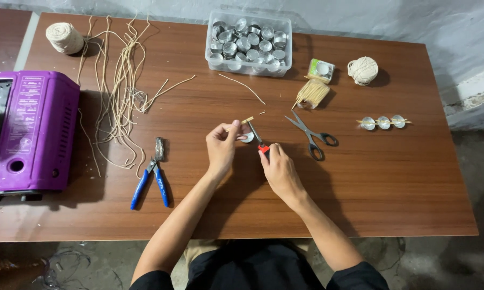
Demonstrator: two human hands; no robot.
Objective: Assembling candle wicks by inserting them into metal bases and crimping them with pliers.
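At the centre of the frame the left hand (221, 144) pinches a short pale wick piece (246, 120) between thumb and fingertips, its grip narrow and closed on the wick, holding it just above a small metal tealight cup (248, 137) that sits on the brown worktop (392, 182). The right hand (279, 169) has its grip closed around the red handle of small pliers (257, 137), whose nose points up toward the wick and the cup. The step in hand looks like fixing or crimping the wick piece at the cup; the next move would call for steady alignment of the plier tip with the wick end, both being small and close together. Just right of the hands lie grey scissors (310, 134), near enough to brush with the right wrist. Blue-handled pliers (150, 180) lie to the left, with loose cord strands (118, 86) above them and a purple stove (30, 131) at the left edge. A clear tub of metal cups (249, 43) stands at upper centre, a bundle of sticks (311, 94) beside it, and three finished cups on a skewer (383, 122) to the right. Open room is widest at the lower right of the worktop; the near edge runs just under the forearms.
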